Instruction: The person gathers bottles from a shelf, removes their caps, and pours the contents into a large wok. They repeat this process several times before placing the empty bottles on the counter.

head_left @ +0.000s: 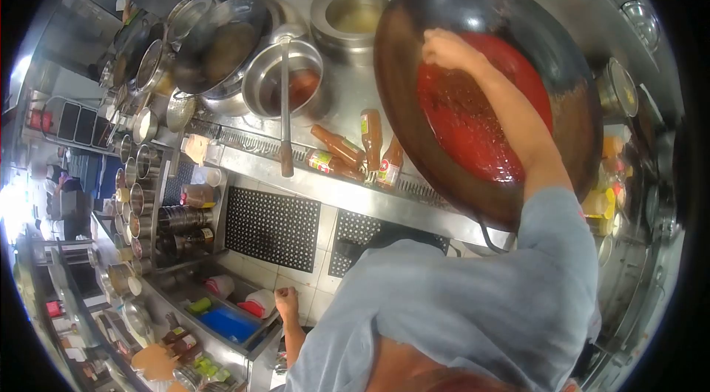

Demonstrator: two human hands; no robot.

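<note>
A large dark wok [562,59] holds a pool of red sauce [473,118] and fills the upper right. My right hand [446,49] reaches into it at the sauce's upper left edge, with the fingers curled. Whatever it may grip is hidden. My grey sleeve [481,296] covers the lower middle. My left hand [286,302] hangs low beside the counter edge, with the fingers loosely curled and nothing seen in it. It is close to a red-capped white container [259,304].
A steel bowl of reddish liquid [285,81] holds a long ladle [285,111]. Sauce bottles [355,148] lie on the stove's front ledge. Another wok [222,44] and a steel pot [353,15] sit behind. Seasoning tins [137,192] line the left. Black floor mats [274,225] lie below.
</note>
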